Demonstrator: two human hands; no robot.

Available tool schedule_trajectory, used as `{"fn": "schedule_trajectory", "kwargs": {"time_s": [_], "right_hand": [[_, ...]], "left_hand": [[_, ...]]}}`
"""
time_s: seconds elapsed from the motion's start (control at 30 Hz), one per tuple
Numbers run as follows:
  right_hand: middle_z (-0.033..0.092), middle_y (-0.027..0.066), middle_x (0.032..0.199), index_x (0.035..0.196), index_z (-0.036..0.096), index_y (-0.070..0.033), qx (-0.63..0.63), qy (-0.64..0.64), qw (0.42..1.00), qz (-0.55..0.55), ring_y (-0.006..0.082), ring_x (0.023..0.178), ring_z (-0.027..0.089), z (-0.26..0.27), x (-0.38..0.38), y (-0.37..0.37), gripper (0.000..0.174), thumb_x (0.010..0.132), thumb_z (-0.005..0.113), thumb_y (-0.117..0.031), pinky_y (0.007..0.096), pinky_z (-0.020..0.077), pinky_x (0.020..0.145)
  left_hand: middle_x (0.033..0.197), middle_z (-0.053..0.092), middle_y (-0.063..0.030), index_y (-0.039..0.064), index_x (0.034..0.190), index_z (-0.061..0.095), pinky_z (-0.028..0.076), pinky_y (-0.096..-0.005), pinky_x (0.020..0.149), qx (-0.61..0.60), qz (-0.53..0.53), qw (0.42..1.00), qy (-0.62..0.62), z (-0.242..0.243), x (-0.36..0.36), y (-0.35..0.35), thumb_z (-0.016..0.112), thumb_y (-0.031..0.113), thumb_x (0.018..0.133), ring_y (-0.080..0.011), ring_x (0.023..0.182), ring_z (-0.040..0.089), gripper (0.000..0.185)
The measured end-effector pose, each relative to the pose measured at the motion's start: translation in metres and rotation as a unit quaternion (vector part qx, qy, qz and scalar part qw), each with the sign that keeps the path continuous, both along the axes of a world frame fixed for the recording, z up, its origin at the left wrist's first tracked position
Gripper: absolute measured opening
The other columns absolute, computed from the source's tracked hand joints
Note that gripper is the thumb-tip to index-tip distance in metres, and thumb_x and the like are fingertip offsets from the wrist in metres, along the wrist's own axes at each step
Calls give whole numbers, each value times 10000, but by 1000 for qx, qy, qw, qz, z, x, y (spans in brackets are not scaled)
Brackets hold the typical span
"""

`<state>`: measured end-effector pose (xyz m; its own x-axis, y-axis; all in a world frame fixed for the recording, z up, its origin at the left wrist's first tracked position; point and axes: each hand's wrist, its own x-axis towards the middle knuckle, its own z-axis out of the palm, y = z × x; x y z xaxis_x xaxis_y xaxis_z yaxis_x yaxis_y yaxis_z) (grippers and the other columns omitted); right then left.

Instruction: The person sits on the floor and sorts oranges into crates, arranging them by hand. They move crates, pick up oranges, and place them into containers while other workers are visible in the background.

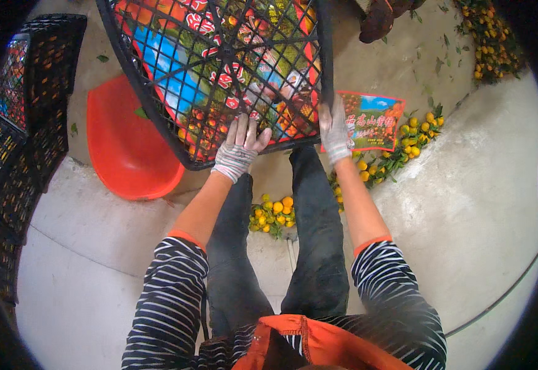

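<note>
A black plastic mesh crate (pixel 326 55) fills the upper middle of the head view, its lattice face towards me. Through the lattice show printed sheets (pixel 167 69) with fruit pictures and large writing. My left hand (pixel 241 148), in a striped fabric glove with bare-looking fingertips, lies spread on the lattice close to the lower edge. At the crate's right edge, my gloved right hand (pixel 335 132) grips the rim, slightly blurred. Just beyond it a loose printed sheet (pixel 375 120) with a red border is partly hidden by that hand.
A red plastic stool or basin (pixel 132 152) stands left of the crate. Black mesh crates (pixel 47 92) line the far left. Small orange citrus fruits with leaves (pixel 278 212) lie on the floor between and right of my legs; a larger heap (pixel 491 46) is at upper right. Brown footwear (pixel 375 23) shows at the top.
</note>
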<state>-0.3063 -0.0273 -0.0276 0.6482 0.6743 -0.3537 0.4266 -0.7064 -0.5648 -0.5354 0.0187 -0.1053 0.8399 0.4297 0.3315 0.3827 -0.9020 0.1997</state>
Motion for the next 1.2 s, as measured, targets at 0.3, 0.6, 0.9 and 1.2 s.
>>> {"fn": "schedule_trajectory", "kwargs": {"time_s": [0.3, 0.6, 0.9, 1.2], "right_hand": [[599, 295, 1058, 1205, 496, 50, -174, -131, 976, -27, 428, 995, 573, -37, 29, 60, 642, 909, 416, -515, 456, 436, 890], [621, 280, 938, 1065, 549, -11, -144, -55, 988, -20, 421, 915, 596, -25, 25, 72, 528, 896, 439, -499, 475, 460, 820], [621, 247, 1027, 1060, 560, -1, -173, 96, 980, 11, 392, 984, 587, -45, 29, 75, 523, 832, 546, -472, 458, 462, 856], [561, 251, 1184, 1199, 514, 37, -132, 219, 965, -58, 354, 1111, 544, -19, 52, 91, 767, 778, 547, -603, 405, 422, 951]], "left_hand": [[1102, 537, -148, 171, 1170, 448, 444, -449, 922, -106, -12, 990, 87, -3, -4, -12, 602, 237, 842, -341, 1062, 525, 368], [1157, 525, -178, 140, 1214, 416, 390, -493, 971, -135, -41, 962, 236, 44, 4, 8, 522, 210, 844, -376, 1159, 473, 391], [778, 623, -75, 118, 1077, 585, 482, -394, 708, -87, -213, 922, 311, 91, 251, 165, 514, 276, 861, -224, 864, 611, 277], [801, 656, -83, 161, 972, 668, 498, -401, 688, -81, -258, 888, 372, 50, 278, 196, 421, 352, 914, -256, 789, 619, 317]]}}
